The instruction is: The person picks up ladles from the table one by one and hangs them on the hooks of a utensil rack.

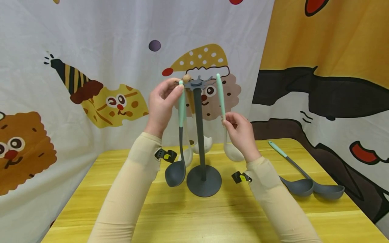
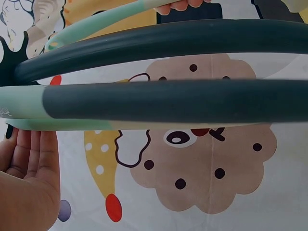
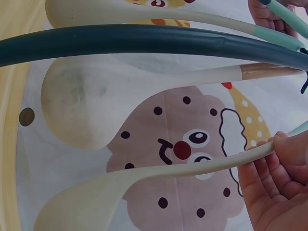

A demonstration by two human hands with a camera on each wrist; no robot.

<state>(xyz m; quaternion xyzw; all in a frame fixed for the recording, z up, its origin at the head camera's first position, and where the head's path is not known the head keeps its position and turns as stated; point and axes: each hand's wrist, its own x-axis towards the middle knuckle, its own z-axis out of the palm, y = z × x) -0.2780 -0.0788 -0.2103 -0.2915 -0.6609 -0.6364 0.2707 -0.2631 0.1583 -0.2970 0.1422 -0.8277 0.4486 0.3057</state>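
My left hand [image 1: 162,106] pinches the top of the mint handle of a dark grey ladle [image 1: 175,173], with the thumb in front, right at the hooks of a grey utensil stand [image 1: 199,130]. The ladle's bowl hangs down left of the stand's pole. To the right of the pole, my right hand [image 1: 241,133] pinches a cream ladle [image 3: 168,173] low on its mint handle. That ladle is upright, bowl down, its handle top near the hooks. A wooden-handled cream ladle [image 3: 77,101] hangs behind the pole. Another cream ladle [image 1: 187,157] with a mint handle hangs behind the grey one.
Two dark grey ladles lie on the table's right side, one bowl [image 1: 301,187] beside the other [image 1: 329,191]. The stand's round base [image 1: 204,189] rests on the wooden table [image 1: 194,219]. A printed cloth [image 1: 121,40] hangs close behind the table.
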